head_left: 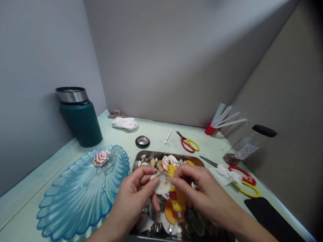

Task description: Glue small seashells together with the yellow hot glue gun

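My left hand [141, 188] pinches a pale scallop shell [163, 189] between thumb and fingers, its smooth inner side facing me. The thumb and forefinger of my right hand [191, 183] are pressed together at the shell's right edge. A thin clear piece seems to run between the fingertips, but it is too blurred to name. Below both hands is a metal tray [136, 158] of shells and small stones. In it lies a yellow glue gun [178, 201], partly hidden behind the shell and right hand.
On the left stand a blue shell-shaped glass dish [83, 195] with a speckled shell [101, 158] and a green tumbler [82, 124]. Behind lie a round lid [142, 141] and small scissors [188, 143]. Larger scissors [246, 178], glue sticks [222, 116] and a clear jar [243, 148] are right.
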`<state>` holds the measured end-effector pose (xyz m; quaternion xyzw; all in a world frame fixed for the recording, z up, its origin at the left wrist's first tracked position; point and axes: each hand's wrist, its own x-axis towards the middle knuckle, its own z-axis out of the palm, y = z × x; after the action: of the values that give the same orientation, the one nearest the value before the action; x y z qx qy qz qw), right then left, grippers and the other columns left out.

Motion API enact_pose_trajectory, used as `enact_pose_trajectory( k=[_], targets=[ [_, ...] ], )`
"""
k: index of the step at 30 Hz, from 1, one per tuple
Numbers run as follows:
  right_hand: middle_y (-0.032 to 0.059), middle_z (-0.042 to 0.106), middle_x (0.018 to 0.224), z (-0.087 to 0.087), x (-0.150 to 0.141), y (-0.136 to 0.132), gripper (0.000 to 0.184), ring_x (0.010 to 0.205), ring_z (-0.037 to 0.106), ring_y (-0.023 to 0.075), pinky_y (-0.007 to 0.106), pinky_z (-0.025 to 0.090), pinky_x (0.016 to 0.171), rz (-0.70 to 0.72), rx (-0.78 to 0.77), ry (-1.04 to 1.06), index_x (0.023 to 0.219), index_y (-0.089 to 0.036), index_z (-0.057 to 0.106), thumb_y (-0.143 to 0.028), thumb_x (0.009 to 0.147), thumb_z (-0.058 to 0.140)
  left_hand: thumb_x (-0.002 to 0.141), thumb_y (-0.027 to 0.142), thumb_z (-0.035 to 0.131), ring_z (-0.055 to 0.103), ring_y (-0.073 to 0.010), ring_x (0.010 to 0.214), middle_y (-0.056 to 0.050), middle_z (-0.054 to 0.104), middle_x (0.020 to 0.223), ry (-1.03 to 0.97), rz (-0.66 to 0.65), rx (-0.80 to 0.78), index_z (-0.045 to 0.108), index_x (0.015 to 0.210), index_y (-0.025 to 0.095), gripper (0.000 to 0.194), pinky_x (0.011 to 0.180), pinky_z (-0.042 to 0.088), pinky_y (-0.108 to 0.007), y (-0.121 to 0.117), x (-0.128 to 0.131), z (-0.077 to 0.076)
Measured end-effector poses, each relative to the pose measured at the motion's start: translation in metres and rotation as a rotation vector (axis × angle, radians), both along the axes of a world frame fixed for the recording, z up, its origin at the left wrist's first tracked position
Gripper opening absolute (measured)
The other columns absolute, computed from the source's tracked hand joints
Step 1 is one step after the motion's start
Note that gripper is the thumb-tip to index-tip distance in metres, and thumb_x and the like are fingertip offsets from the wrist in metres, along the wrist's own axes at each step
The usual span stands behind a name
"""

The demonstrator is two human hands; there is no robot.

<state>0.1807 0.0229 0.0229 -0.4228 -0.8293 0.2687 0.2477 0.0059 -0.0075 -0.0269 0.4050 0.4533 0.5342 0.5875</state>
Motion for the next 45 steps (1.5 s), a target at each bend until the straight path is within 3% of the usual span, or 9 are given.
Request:
enact_pose_trajectory(
  k=[5, 15, 31, 45],
  targets=[
    [-0.0025, 0.057, 0.067, 0.0047, 0.0032, 0.0017, 0.019, 0.063, 0.053, 0.0122, 0.024, 0.039, 0.059, 0.044, 0.022, -0.019, 0.069, -0.018, 0.055, -0.018, 0.087, 0.052, 0.074, 0.032, 0.068, 0.056, -0.0097, 0.035, 0.004, 0.061, 0.042, 0.032, 0.027, -0.015, 0.061, 0.084, 0.016, 0.02, 0.043, 0.042, -0.018, -0.0003, -0.0007, 0.0],
    [-0.003, 0.057, 0.064, 0.0015, 0.002, 0.0013, 0.02, 0.06, 0.052, 0.0117, 0.023, 0.037, 0.056, 0.006, 0.015, -0.01, 0.067, -0.018, 0.055, -0.019, 0.087, 0.052, 0.075, 0.032, 0.066, 0.053, -0.0091, 0.032, 0.006, 0.058, 0.04, 0.04, -0.021, -0.011, 0.059, 0.08, 0.018, 0.017, 0.041, 0.042, -0.019, -0.0004, 0.0007, 0.0018],
    [-0.0019, 0.056, 0.065, 0.0016, 0.0017, 0.0039, 0.022, 0.061, 0.05, 0.0125, 0.024, 0.035, 0.057, -0.009, -0.061, -0.023, 0.067, -0.018, 0.054, -0.023, 0.088, 0.051, 0.074, 0.037, 0.066, 0.053, -0.0081, 0.031, 0.005, 0.06, 0.04, 0.04, 0.006, -0.023, 0.057, 0.081, 0.017, 0.024, 0.038, 0.039, -0.015, -0.0027, 0.0009, 0.0067],
    [-0.0017, 0.056, 0.064, -0.0015, 0.0008, 0.0034, 0.021, 0.061, 0.05, 0.0129, 0.025, 0.035, 0.057, -0.039, -0.053, 0.025, 0.066, -0.018, 0.054, -0.023, 0.086, 0.052, 0.076, 0.036, 0.065, 0.053, -0.0078, 0.031, 0.007, 0.058, 0.041, 0.038, -0.017, 0.0, 0.056, 0.08, 0.018, 0.021, 0.038, 0.039, -0.015, -0.0012, -0.0006, 0.0014]
  ],
)
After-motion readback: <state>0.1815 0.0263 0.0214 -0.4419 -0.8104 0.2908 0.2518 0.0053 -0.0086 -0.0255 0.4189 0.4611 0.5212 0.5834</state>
